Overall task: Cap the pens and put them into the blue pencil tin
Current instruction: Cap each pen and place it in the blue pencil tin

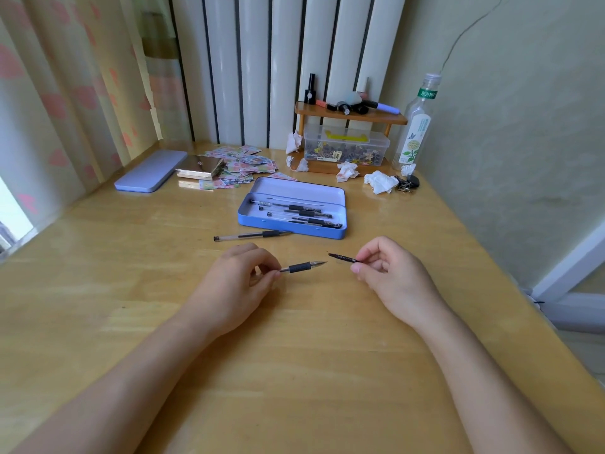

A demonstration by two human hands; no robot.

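Note:
My left hand (234, 283) grips an uncapped pen (302, 267) by its barrel, with the black grip and metal tip pointing right. My right hand (389, 273) pinches a black pen cap (342, 257) whose free end points left, a small gap from the pen tip. Both are just above the wooden table. The open blue pencil tin (291, 232) lies beyond my hands and holds several capped pens (301, 213). One more pen (250, 236), uncapped, lies on the table against the tin's front left side.
The tin's lid (150, 170) lies at the far left beside a gold box (199, 168) and scattered stickers (242, 165). At the back stand a small wooden shelf (350, 114), a clear storage box (347, 147), a bottle (414, 126) and crumpled tissues (379, 181).

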